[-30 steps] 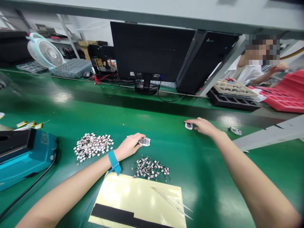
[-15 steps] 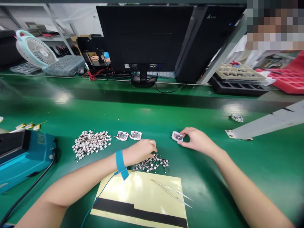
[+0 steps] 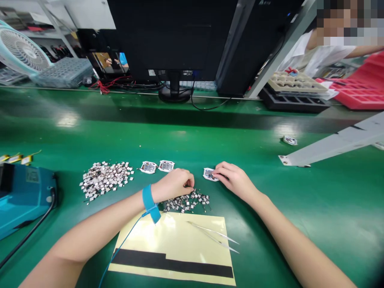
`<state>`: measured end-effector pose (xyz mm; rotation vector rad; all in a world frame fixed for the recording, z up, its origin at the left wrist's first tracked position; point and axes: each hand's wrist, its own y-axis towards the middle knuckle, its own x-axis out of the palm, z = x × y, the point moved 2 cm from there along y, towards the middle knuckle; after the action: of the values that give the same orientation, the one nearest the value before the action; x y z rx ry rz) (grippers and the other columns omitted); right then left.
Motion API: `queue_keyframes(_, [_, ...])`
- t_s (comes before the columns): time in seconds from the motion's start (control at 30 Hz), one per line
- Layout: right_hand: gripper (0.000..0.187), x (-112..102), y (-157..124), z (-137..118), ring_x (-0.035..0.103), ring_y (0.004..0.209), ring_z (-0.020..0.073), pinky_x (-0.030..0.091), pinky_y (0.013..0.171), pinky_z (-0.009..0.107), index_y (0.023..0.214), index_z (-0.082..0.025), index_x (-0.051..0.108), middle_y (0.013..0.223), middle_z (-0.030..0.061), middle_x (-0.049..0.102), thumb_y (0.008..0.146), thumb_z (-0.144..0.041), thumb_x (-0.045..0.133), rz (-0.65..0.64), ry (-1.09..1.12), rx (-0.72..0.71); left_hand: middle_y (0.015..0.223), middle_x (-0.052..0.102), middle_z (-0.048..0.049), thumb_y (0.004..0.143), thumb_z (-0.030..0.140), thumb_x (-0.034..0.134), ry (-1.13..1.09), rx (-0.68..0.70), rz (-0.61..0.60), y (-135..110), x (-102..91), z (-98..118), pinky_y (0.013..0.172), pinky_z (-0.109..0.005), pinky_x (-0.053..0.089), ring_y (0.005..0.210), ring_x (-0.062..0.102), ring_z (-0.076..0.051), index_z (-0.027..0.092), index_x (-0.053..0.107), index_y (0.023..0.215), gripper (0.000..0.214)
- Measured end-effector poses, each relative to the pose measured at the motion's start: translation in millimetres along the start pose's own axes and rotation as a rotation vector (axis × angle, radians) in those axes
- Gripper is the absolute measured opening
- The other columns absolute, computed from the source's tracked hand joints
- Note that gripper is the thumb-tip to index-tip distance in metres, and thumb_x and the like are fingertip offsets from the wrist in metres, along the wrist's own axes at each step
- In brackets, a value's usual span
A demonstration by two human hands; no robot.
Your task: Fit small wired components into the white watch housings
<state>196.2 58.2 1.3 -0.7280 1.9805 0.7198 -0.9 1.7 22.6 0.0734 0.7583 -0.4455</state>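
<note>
My left hand [image 3: 175, 185], with a blue wrist strap [image 3: 151, 203] on its wrist, is at the near pile of small silvery parts with dark leads [image 3: 187, 202]. Its fingers are curled together, and whatever they hold is hidden. Farther right, my right hand [image 3: 232, 178] has its fingers closed at the right edge of a white watch-like case [image 3: 210, 174], which lies on the green bench. Two similar open cases, one on the left [image 3: 148, 167] and one beside it [image 3: 166, 165], sit beyond my left hand.
A larger pile of small parts [image 3: 106, 179] lies left, near a blue machine [image 3: 27, 200]. Tweezers [image 3: 213, 233] rest on a yellow sheet [image 3: 144, 232]. Another case [image 3: 290, 140] lies by a slanted white post [image 3: 330, 140]. A monitor [image 3: 174, 36] stands behind; a person is beyond, upper right.
My right hand and the white case have shifted left and slightly nearer to me, and its fingers now lie over the case's edge. My left hand stays at the near pile. The view has shifted.
</note>
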Motion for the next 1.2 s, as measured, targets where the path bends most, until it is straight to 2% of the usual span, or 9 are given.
queue_keyframes(0.23, [0.003,2,-3,2,0.044,0.053,0.0064,0.041,0.054,0.020,0.075,-0.016,0.048,0.077,0.0019,0.057,0.077,-0.018,0.047,0.103,0.171,0.066,0.080,0.062,-0.0021,0.073,0.014,0.051,-0.481,-0.071,0.104,11,-7.5,4,0.072,-0.023,0.046,0.077,0.059,-0.012,0.014,0.059,0.089,0.018])
queue_keyframes(0.4, [0.009,-10,-8,-20,0.045,0.058,0.0073,0.042,0.057,0.023,0.084,-0.016,0.048,0.084,0.0037,0.056,0.076,-0.020,0.050,0.263,0.202,0.143,0.079,0.065,-0.0036,0.075,0.027,0.056,-0.771,-0.131,0.226,14,-1.3,13,0.074,-0.025,0.047,0.075,0.060,-0.012,0.013,0.060,0.082,0.017])
queue_keyframes(0.47, [0.014,-13,-10,-36,0.046,0.057,0.0068,0.042,0.056,0.021,0.088,-0.017,0.051,0.081,0.0018,0.058,0.076,-0.024,0.053,0.272,0.260,0.142,0.078,0.065,-0.0028,0.072,0.028,0.059,-0.854,-0.145,0.258,11,2.2,17,0.074,-0.025,0.047,0.074,0.060,-0.011,0.013,0.058,0.080,0.017])
queue_keyframes(0.67, [0.007,-11,-10,-61,0.049,0.054,0.0059,0.042,0.051,0.018,0.079,-0.017,0.056,0.069,-0.0006,0.059,0.076,-0.023,0.054,0.318,0.434,0.177,0.073,0.065,-0.0007,0.067,0.023,0.066,-0.979,-0.178,0.235,5,9.5,23,0.070,-0.022,0.048,0.069,0.060,-0.009,0.013,0.057,0.072,0.014])
queue_keyframes(0.8, [0.016,-7,-12,-56,0.053,0.055,0.0073,0.044,0.048,0.019,0.089,-0.017,0.054,0.071,0.0004,0.061,0.075,-0.025,0.055,0.326,0.482,0.254,0.070,0.064,-0.0004,0.065,0.020,0.068,-0.979,-0.192,0.195,6,13.1,21,0.068,-0.021,0.048,0.067,0.059,-0.009,0.012,0.059,0.071,0.013])
queue_keyframes(0.9, [0.008,-5,-13,-54,0.056,0.057,0.0083,0.045,0.052,0.019,0.080,-0.018,0.058,0.069,-0.0001,0.062,0.076,-0.023,0.054,0.334,0.453,0.222,0.071,0.063,-0.0004,0.064,0.021,0.068,-0.927,-0.191,0.170,6,14.5,19,0.066,-0.022,0.049,0.068,0.059,-0.009,0.013,0.060,0.072,0.014])
queue_keyframes(0.97, [0.007,-5,-13,-54,0.056,0.057,0.0081,0.046,0.053,0.019,0.073,-0.018,0.060,0.066,-0.0011,0.063,0.076,-0.021,0.054,0.344,0.435,0.203,0.074,0.063,-0.0013,0.066,0.022,0.066,-0.791,-0.137,0.171,5,12.7,19,0.067,-0.023,0.050,0.069,0.060,-0.010,0.013,0.061,0.075,0.013])
queue_keyframes(1.13, [0.005,-3,-13,-52,0.057,0.056,0.0071,0.046,0.054,0.018,0.073,-0.018,0.060,0.066,-0.0025,0.063,0.075,-0.017,0.056,0.378,0.415,0.186,0.083,0.066,-0.0017,0.075,0.021,0.057,-0.206,0.171,0.252,2,3.5,27,0.073,-0.024,0.049,0.077,0.061,-0.013,0.020,0.066,0.082,0.011])
queue_keyframes(1.2, [0.004,-3,-13,-51,0.057,0.058,0.0068,0.047,0.055,0.017,0.073,-0.019,0.059,0.067,-0.0029,0.063,0.075,-0.016,0.057,0.393,0.411,0.178,0.084,0.067,-0.0008,0.075,0.022,0.057,-0.222,0.148,0.218,3,2.5,27,0.072,-0.023,0.050,0.077,0.061,-0.013,0.020,0.066,0.083,0.012])
